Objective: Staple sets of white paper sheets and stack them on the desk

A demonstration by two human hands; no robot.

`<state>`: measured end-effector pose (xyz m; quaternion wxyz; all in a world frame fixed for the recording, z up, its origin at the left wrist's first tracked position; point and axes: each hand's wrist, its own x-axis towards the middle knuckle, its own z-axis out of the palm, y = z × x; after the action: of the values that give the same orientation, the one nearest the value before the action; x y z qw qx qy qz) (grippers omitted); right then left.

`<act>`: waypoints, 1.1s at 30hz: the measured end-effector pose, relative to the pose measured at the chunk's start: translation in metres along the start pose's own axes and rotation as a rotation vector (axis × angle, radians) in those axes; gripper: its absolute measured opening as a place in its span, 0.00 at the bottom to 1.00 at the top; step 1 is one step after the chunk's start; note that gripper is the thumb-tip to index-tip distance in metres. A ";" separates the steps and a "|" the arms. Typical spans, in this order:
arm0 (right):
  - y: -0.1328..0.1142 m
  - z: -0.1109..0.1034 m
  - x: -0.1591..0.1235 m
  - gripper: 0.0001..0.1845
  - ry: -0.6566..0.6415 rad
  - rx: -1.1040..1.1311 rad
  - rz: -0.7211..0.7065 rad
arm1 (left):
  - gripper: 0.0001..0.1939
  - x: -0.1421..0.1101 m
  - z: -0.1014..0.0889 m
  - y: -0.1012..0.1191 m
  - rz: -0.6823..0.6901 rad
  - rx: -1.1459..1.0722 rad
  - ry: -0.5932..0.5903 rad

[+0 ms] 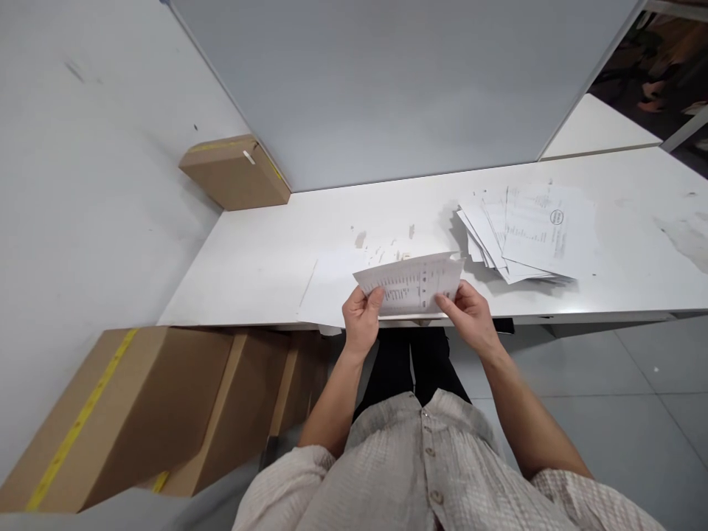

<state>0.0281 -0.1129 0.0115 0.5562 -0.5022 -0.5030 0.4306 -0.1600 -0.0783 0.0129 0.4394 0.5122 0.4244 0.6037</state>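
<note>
Left hand (362, 317) and right hand (469, 316) pinched printed paper (406, 287); handling looked unfinished, the sheet pile (531, 232) lying unsquared on the table (237, 273)

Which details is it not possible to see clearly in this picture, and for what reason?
- Held sheet: head view, print too small to read.
- Left hand and right hand: head view, fingertips partly hidden behind the sheet.
- Paper stack: head view, lower sheets mostly covered by upper ones.
- Small carton: head view, any contents hidden by its cardboard sides.
</note>
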 end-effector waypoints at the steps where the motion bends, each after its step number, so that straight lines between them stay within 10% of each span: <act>1: 0.000 -0.002 -0.006 0.13 -0.012 -0.005 0.029 | 0.15 -0.005 0.000 0.000 -0.037 -0.022 -0.007; 9: 0.039 -0.025 -0.059 0.18 0.062 -0.182 0.375 | 0.17 -0.036 -0.007 -0.030 -0.293 0.205 -0.183; 20: 0.040 -0.044 -0.055 0.19 0.099 -0.108 0.559 | 0.17 0.006 0.004 -0.057 0.289 0.644 -0.312; 33: 0.039 -0.037 -0.045 0.20 0.130 0.006 0.600 | 0.25 0.010 0.005 -0.074 0.305 0.835 -0.415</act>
<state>0.0600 -0.1573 -0.0322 0.4368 -0.6531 -0.2944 0.5441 -0.1483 -0.0498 -0.0556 0.1785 0.8104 0.4539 0.3246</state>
